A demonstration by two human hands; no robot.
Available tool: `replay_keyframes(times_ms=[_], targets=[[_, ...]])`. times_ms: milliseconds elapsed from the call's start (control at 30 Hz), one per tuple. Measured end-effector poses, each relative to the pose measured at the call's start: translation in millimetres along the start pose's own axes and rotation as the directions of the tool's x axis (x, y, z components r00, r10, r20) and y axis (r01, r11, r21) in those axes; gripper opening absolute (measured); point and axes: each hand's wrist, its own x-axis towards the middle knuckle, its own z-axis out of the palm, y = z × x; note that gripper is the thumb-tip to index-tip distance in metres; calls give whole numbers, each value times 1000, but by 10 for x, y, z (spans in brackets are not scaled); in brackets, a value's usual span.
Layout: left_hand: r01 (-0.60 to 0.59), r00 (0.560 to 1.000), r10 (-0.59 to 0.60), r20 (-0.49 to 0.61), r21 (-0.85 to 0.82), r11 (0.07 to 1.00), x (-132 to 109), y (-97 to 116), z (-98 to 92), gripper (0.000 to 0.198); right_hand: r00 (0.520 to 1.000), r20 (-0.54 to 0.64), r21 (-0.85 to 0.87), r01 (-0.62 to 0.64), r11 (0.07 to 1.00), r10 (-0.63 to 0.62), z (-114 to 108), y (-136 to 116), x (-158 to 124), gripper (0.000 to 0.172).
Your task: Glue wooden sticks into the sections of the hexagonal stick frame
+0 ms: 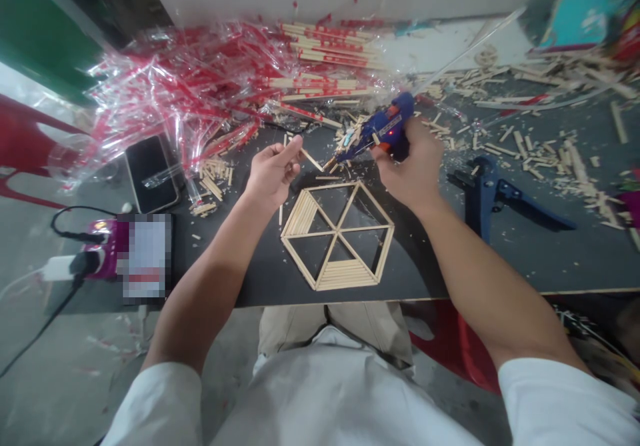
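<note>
wooden sticks make up a flat hexagon frame (337, 235) that lies on the dark table (525, 253), close to its near edge and right under both hands. six spokes meet at its middle; the left wedge and the near wedge are filled with rows of sticks, and the other wedges show bare tabletop.

above the frame's far side, the left hand (270, 173) pinches a thin stick (313, 160) between thumb and fingertips, the rest of the fingers curled in. the stick slants down to the right, clear of the table. the right hand (413, 166) is wrapped tight around the grip of a blue glue gun (383, 128), whose nozzle points down and left and ends just beside the stick's free end; i cannot tell whether the two touch.

to the left of the left hand a dark phone (151, 173) lies face up, with a small heap of short sticks between it and the hand. behind them spreads a big tangle of clear and red plastic wrappers (175, 93), with bundles of long sticks (330, 46) among them at the far edge. right of the right hand, a blue hand tool (487, 193) rests on the table, and wood scraps (540, 146) are strewn beyond it. at the table's left end sits a purple power strip (97, 246) with a plug and a black cable.
</note>
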Motion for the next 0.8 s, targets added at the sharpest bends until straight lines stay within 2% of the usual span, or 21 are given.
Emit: replay_keyframes(times_ms=[100,233,367,500,600,667,733,800], targets=[[-11,1000,11,2,22,1000,0,15,-11,49,999,10,1,-50,999,50,-17,29,36,26],[-16,999,15,48,39,999,-49,65,0,51,983,8,-81,-181,980,182,-5,221,106,35],[-30,992,24,120,49,998,-120,93,26,53,957,-88,-82,-285,955,278,62,471,115,52],[-101,976,79,204,96,990,-160,67,41,56,943,-209,-98,-282,954,257,73,542,117,58],[-150,961,116,251,123,981,-168,27,50,58,959,-212,-66,-206,976,188,0,355,129,38],[-172,952,128,279,140,975,-176,3,61,59,981,-139,17,-135,991,136,-62,125,112,21],[-188,941,132,312,155,970,-192,-12,76,62,996,-62,178,-57,982,69,-107,-133,61,17],[-207,926,143,349,154,966,-216,-18,93,65,998,57,380,-7,925,-16,-122,-353,-11,19]])
